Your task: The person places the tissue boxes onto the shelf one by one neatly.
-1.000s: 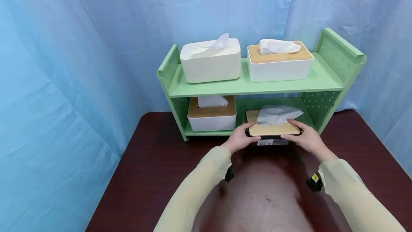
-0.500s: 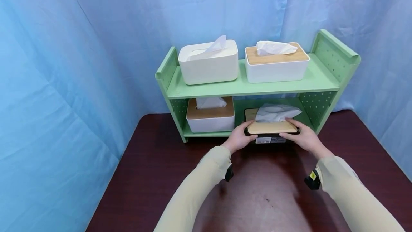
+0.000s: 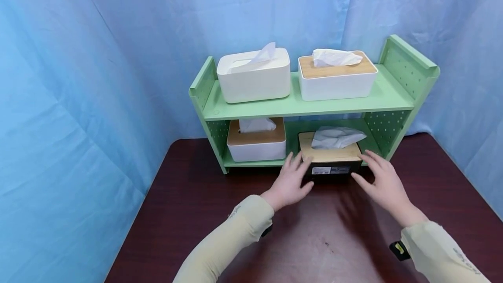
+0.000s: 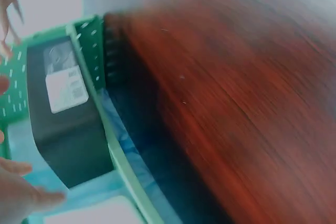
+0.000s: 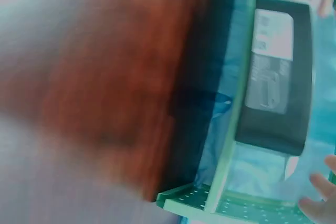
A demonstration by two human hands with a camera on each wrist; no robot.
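A black tissue box [image 3: 330, 154] with a pale wood lid and a grey tissue sits on the lower right of a green shelf [image 3: 310, 107]. Its labelled front shows in both wrist views. My left hand [image 3: 288, 182], fingers spread, is in front of the box's left corner and holds nothing. On the other side my right hand [image 3: 385, 187] is also spread, its fingertips near the box's right front corner. In the left wrist view a gap shows between the left fingers [image 4: 21, 192] and the black box [image 4: 68, 114].
A white tissue box with a brown wood lid [image 3: 257, 143] stands at the lower left. On the upper tier are an all-white tissue box [image 3: 255, 82] and a white one with a wood lid [image 3: 338, 82]. The dark red table [image 3: 188, 230] extends in front; blue curtains [image 3: 129, 56] hang behind.
Both hands have let go of the black tissue box and drawn back toward the person, the right one also moving outward. The box stays on the lower shelf.
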